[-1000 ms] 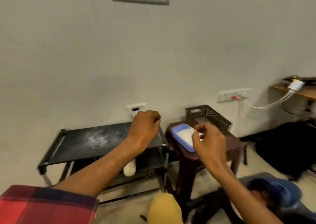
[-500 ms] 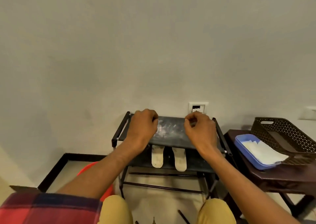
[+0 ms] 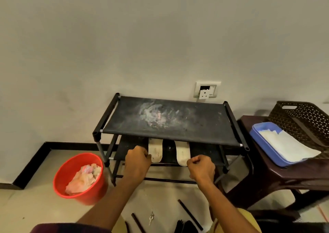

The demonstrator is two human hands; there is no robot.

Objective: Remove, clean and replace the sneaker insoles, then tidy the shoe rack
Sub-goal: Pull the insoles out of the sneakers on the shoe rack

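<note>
Presumably set out to dry, the left insole (image 3: 155, 150) and right insole (image 3: 182, 152) lay side by side on the lower shelf (image 3: 204, 153) of the shoe rack (image 3: 169, 120). The left hand (image 3: 138, 159) and right hand (image 3: 200, 166) curled at their near ends; whether they pinched insole or shelf edge could not be told.

Bare forearms — dark red plaid sleeve (image 3: 71, 228), mustard-yellow trousers (image 3: 249, 222).

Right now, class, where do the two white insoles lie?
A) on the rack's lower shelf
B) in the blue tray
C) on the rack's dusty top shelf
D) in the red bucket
A: both insoles lie side by side on the lower shelf, beneath the dusty top shelf of the shoe rack.
</note>
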